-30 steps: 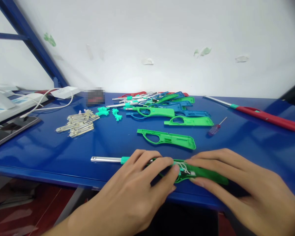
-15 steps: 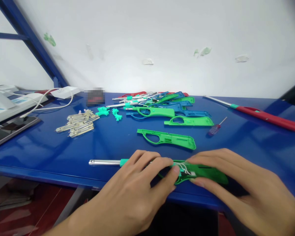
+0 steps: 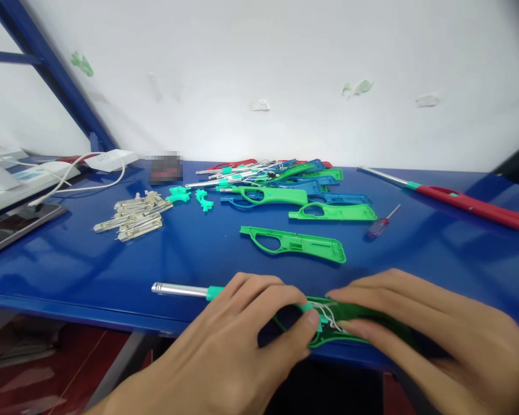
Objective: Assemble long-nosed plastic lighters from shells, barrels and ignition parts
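Observation:
Near the table's front edge lies an opened gas lighter with a green half casing (image 3: 358, 312), a silver tube (image 3: 179, 289) and a teal collar (image 3: 214, 293). My left hand (image 3: 242, 334) is closed around its middle, thumb and fingers pressing the teal trigger (image 3: 315, 316) into the casing. White wires (image 3: 328, 314) loop beside a dark part inside. My right hand (image 3: 441, 328) grips the casing's handle end, index finger on the far rim and thumb by the wires; its palm hides the end of the handle. A matching green half casing (image 3: 315, 246) lies behind, hollow side up.
Several coloured casings and lighter parts are heaped at the back (image 3: 281, 184). Clear fuel tanks (image 3: 134, 216) and teal triggers (image 3: 204, 200) lie left. A small screwdriver (image 3: 378, 227) and a red lighter (image 3: 471, 204) are right. A power strip (image 3: 52, 178) stands far left.
The lighter and both hands sit slightly lower in view. My right thumb has shifted inward over the dark part and wires. Objects behind stay in place.

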A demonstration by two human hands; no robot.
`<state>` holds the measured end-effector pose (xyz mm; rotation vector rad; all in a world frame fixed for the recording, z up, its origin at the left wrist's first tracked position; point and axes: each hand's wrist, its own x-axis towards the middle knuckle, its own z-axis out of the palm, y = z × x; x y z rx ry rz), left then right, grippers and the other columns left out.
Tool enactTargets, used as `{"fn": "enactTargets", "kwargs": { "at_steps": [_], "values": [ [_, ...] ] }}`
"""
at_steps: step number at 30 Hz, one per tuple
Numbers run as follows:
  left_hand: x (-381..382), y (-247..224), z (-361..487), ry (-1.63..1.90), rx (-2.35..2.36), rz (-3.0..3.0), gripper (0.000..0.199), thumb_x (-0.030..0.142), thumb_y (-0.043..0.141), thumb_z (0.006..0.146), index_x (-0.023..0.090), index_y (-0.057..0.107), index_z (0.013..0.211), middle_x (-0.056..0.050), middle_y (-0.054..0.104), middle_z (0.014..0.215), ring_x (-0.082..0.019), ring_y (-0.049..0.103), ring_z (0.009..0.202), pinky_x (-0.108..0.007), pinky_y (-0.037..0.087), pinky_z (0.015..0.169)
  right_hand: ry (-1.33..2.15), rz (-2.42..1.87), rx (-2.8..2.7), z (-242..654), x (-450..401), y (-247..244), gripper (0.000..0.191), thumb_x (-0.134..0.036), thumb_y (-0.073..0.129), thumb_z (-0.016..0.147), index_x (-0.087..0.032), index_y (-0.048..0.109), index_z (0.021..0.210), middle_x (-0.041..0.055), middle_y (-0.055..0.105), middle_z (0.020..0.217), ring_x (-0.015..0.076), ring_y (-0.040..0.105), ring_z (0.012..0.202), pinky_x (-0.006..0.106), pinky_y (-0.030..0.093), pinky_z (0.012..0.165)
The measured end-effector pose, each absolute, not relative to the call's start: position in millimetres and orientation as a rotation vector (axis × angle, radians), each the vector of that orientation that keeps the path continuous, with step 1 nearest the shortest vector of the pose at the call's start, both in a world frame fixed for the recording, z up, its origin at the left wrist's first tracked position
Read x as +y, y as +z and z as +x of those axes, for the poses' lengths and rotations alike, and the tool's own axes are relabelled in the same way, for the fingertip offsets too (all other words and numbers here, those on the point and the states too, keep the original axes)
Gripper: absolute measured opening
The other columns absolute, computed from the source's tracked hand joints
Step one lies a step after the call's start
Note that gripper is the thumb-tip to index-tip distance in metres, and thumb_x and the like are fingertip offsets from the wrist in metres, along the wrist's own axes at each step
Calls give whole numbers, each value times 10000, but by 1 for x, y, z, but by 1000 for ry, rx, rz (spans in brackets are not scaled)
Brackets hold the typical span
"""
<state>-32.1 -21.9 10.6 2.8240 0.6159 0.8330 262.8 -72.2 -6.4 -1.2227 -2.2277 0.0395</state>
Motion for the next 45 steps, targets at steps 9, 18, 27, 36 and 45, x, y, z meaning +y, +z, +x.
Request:
{"fn": "enactTargets", "kwargs": {
  "at_steps": [9,18,27,36,45],
  "values": [
    [-29,-7,-30,894,1047,2529,413,488,695,1208,334,673,1591,-19,867,1307,-225,876,1120,-326,781,934,-189,-1066,-2301,270,-64,-10,270,-238,542,1202,-342,756,1328,-37,896,1135,150,883,922,217,698,773],
    [-24,-3,-29,921,731,2905,241,230,582,1266,271,817,1302,-11,844,1219,-187,778,1276,-252,665,1122,-39,-1143,-2260,275,-69,-19,294,-243,699,1115,-360,845,1341,-4,928,1165,220,892,927,294,722,817],
    [-24,-3,-27,888,752,2891,228,235,600,1260,263,819,1311,-26,831,1208,-198,764,1220,-235,673,991,-70,-1160,-2240,270,-72,-16,325,-218,661,1115,-375,791,1369,-55,925,1228,217,910,968,323,747,829],
    [-21,-7,-26,954,720,2899,247,239,573,1268,255,818,1300,-33,828,1164,-193,780,1121,-259,678,916,-38,-1055,-2356,277,-67,-12,401,-351,801,1113,-418,809,1509,-30,916,1295,245,896,1058,313,719,891],
    [-24,2,-27,954,787,2915,274,252,541,1281,271,813,1262,-16,833,1142,-194,788,1054,-281,680,880,-36,-1036,-2396,276,-66,-12,514,-332,814,1102,-421,752,1604,-9,909,1200,239,882,1003,319,719,854]
  ]
}}
